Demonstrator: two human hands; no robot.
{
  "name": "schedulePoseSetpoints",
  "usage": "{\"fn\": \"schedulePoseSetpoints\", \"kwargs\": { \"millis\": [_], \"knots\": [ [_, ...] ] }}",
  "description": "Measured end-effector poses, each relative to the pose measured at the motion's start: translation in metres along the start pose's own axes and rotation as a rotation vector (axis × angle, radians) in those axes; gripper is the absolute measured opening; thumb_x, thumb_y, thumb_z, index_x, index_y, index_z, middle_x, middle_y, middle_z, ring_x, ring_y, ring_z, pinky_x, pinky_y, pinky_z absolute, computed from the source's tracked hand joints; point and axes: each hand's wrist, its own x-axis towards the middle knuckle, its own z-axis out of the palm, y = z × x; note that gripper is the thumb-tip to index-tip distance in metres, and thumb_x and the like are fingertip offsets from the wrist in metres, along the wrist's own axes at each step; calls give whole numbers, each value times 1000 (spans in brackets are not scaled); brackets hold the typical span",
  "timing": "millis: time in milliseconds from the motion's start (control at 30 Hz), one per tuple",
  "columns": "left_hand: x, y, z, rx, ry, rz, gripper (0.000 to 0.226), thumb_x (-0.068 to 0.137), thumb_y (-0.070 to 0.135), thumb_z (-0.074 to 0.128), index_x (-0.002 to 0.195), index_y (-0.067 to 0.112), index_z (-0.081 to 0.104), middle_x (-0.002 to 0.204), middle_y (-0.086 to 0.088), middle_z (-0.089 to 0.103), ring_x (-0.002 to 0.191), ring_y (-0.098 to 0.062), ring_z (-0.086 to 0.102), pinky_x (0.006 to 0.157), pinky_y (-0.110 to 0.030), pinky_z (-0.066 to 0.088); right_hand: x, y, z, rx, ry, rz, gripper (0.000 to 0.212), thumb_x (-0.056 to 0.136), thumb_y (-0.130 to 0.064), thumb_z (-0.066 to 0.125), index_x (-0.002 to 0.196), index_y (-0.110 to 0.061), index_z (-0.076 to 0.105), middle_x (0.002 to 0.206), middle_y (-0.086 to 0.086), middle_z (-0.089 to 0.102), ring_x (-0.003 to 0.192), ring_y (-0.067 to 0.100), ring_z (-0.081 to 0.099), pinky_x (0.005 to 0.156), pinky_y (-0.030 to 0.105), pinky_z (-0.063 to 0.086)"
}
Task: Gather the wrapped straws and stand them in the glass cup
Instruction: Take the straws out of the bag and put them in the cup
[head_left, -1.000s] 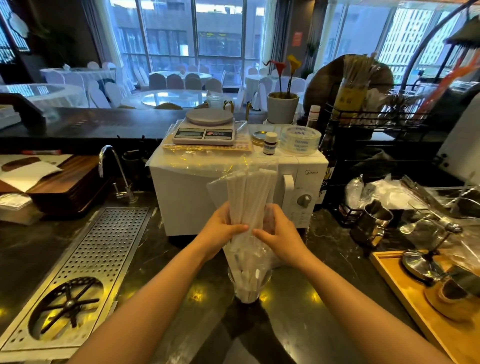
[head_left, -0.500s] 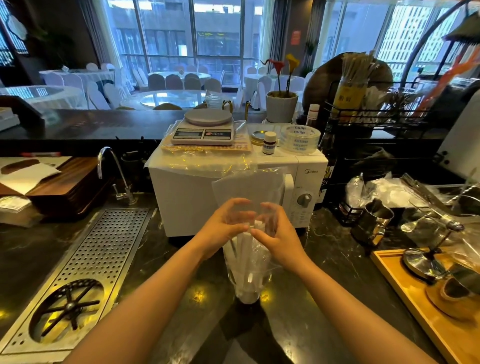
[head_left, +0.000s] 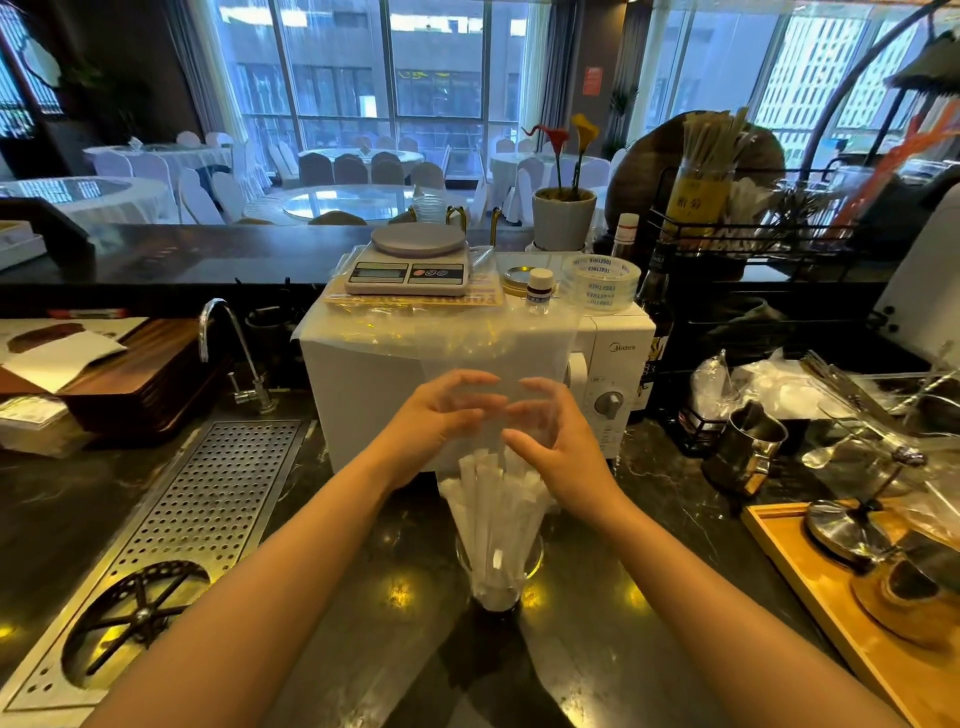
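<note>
Straws (head_left: 494, 512) upright in cup (head_left: 500, 571), mid-counter (head_left: 332, 597). Left hand (head_left: 435, 415) and right hand (head_left: 558, 441) pinching clear bag (head_left: 498, 353) above them.

Both hands, left (head_left: 436, 415) and right (head_left: 558, 441), pinch a clear bag (head_left: 498, 353) above wrapped straws (head_left: 493, 509) standing in the glass cup (head_left: 498, 577).

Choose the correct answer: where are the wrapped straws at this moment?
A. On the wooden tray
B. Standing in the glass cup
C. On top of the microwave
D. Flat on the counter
B: the wrapped straws stand fanned out with their lower ends inside the glass cup on the dark counter.
</note>
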Motion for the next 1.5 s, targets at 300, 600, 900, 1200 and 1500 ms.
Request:
{"fn": "schedulePoseSetpoints", "kwargs": {
  "millis": [300, 600, 900, 1200, 1500],
  "knots": [
    [9, 38, -6, -53, -5, 100, 27, 89, 6, 46, 99, 28, 57, 99, 6, 66, 87, 2, 65, 79, -19, 52, 18, -30, -23, 71, 85, -63, 38, 81, -3, 62, 111, -17, 43, 94, -2, 57, 87, -2, 55, 73, 4, 48],
    [26, 79, 21, -133, 26, 208, 18, 87, 14, 50, 91, 26, 62, 94, 2, 69, 87, -9, 69, 76, -21, 56, 18, -51, -66, 81, 216, -86, 21, 83, -11, 62, 92, -20, 45, 85, 0, 62, 79, 11, 59, 69, 18, 50],
    [52, 74, 90, -282, 50, 122, 27, 95, 14, 35, 91, 25, 59, 77, 4, 71, 67, -3, 70, 59, -19, 55, -6, -29, -126, 122, 399, 27, 16, 90, -17, 53, 77, -23, 44, 78, 11, 63, 63, 19, 62, 50, 26, 53],
    [70, 29, 164, -101, 176, -87, 24, 93, 13, 42, 74, 16, 55, 63, -7, 56, 47, -14, 57, 45, -24, 47, -44, 29, -172, 8, 446, 169, 26, 92, -3, 46, 80, -25, 37, 58, 5, 53, 32, 1, 49, 36, 15, 43],
    [60, -57, 215, 187, 303, -232, 26, 87, 12, 54, 112, 9, 45, 68, -4, 50, 74, -23, 52, 74, -40, 47, -80, 118, -181, -399, 295, 314, 8, 94, -8, 42, 93, -16, 42, 58, -3, 45, 52, 8, 42, 45, 16, 34]
  ]
}}
